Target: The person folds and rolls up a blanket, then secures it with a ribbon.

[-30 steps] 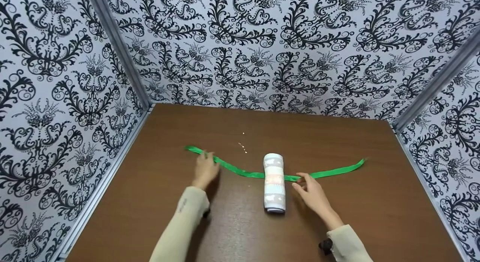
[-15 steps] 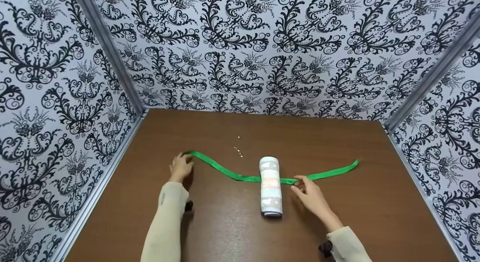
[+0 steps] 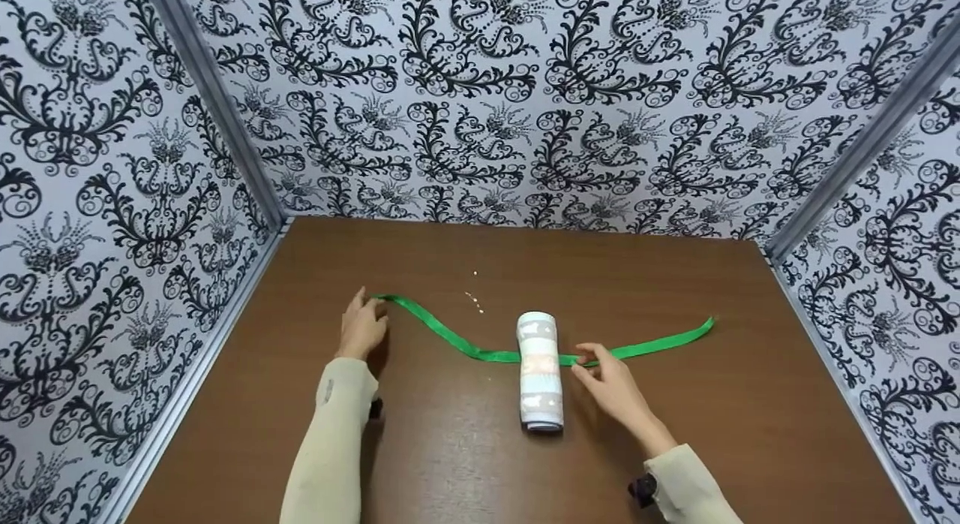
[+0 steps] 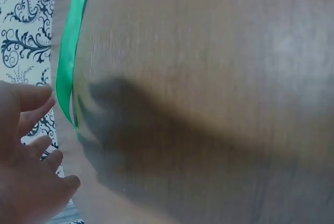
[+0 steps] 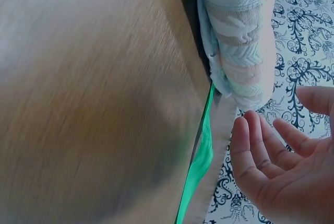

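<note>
A rolled towel with pale stripes and light animal shapes lies lengthwise on the brown table. Beneath it runs a green ribbon, spread out to both sides. My left hand is beside the ribbon's left end; in the left wrist view its fingers are loosely bent and hold nothing, apart from the ribbon. Just right of the towel, my right hand hovers over the ribbon. In the right wrist view, the right hand has relaxed, spread fingers near the towel, with nothing between them.
Patterned black-and-white panels stand behind the table and on both sides, with grey metal posts at the corners. A few small bright specks show on the table behind the towel.
My left hand has moved left along the ribbon to its left end, then slightly farther from me. The right hand has stayed near the towel, edging a little closer. The head view has shifted slightly.
</note>
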Available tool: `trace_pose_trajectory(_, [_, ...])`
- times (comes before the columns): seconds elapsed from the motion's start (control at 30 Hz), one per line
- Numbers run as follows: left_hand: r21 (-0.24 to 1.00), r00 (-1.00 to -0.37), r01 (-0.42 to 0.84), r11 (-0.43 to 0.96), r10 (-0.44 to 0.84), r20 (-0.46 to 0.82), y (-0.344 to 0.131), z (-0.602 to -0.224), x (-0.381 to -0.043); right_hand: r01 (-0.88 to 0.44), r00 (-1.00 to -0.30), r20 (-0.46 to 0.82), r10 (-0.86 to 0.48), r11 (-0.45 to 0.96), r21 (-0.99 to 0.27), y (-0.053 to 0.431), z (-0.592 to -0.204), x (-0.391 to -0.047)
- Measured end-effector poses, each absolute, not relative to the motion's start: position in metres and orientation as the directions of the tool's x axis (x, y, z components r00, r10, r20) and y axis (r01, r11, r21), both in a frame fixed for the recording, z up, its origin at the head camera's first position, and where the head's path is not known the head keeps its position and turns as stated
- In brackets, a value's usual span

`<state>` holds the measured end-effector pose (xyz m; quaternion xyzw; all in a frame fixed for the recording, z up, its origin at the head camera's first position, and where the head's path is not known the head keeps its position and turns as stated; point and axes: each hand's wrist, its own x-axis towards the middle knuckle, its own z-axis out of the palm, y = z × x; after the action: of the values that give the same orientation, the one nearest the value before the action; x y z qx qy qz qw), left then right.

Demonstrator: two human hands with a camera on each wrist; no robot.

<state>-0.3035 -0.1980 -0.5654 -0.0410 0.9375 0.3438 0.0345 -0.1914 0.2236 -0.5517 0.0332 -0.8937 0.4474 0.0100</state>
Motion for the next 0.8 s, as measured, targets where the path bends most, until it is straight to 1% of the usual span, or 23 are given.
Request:
trace_pose_trajectory(0.13, [0.478, -0.994, -0.055, 0.877, 0.0, -0.113, -0.2, -0.567, -0.304, -0.084, -0.996, 0.061, -0.059, 0.598, -0.797, 0.222, -0.553, -0.189])
trace_pose_trajectory(0.23, [0.369, -0.99, -0.027, 0.929, 0.026, -0.136, -0.198, -0.569, -0.306, -0.089, -0.996, 0.067, -0.059, 0.602, -0.793, 0.223, -0.552, -0.187])
trace_pose_trajectory(0.3, [0.347, -0.991, -0.017, 0.938, 0.031, -0.132, -0.195, -0.569, -0.307, -0.093, -0.996, 0.072, -0.059, 0.604, -0.791, 0.223, -0.549, -0.187])
trace_pose_trajectory(0.4, [0.371, -0.992, -0.029, 0.928, 0.019, -0.123, -0.193, -0.566, -0.305, -0.097, -0.995, 0.073, -0.064, 0.598, -0.795, 0.221, -0.544, -0.186])
trace_pose_trajectory(0.53, [0.357, -0.997, -0.007, 0.934, 0.022, -0.077, -0.186, -0.566, -0.301, -0.096, -0.995, 0.073, -0.064, 0.584, -0.806, 0.217, -0.54, -0.186])
trace_pose_trajectory(0.7, [0.247, -0.999, 0.043, 0.968, 0.043, 0.006, -0.178, -0.571, -0.292, -0.128, -0.992, 0.094, -0.088, 0.576, -0.807, 0.21, -0.54, -0.187])
trace_pose_trajectory(0.8, [0.19, -0.999, 0.047, 0.981, 0.044, 0.018, -0.176, -0.571, -0.286, -0.146, -0.989, 0.103, -0.108, 0.579, -0.802, 0.206, -0.54, -0.185])
